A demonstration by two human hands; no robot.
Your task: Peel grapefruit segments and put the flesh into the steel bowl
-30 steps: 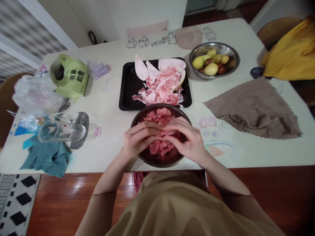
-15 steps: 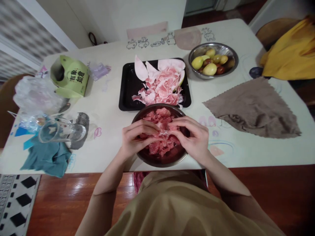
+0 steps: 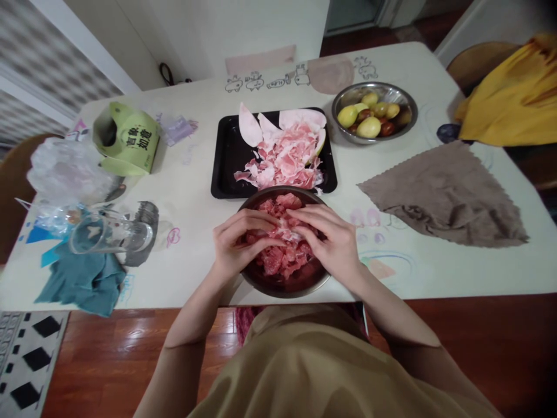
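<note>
Over a metal bowl (image 3: 313, 283) at the table's front edge, my two hands pinch a pomelo segment (image 3: 285, 230) with whitish membrane on it. My left hand (image 3: 238, 241) grips its left side, thumb below and fingers above. From the right, my right hand (image 3: 327, 235) presses on it with fingertips and thumb. Pieces of red pomelo flesh (image 3: 281, 262) lie in the bowl beneath. Just behind stands a black tray (image 3: 227, 165) holding a heap of pink membrane scraps (image 3: 289, 154) and thick pomelo peel (image 3: 249, 125).
A steel bowl (image 3: 409, 123) of green and brown fruit stands back right, near a brown cloth (image 3: 448, 194). On the left are a green paper box (image 3: 128, 139), a plastic bag (image 3: 69, 168), a glass (image 3: 107, 233) lying on its side and a teal cloth (image 3: 82, 278).
My right hand has shifted a little to the left, closer to my left hand. More white membrane shows on the segment between them. The view has tilted slightly.
</note>
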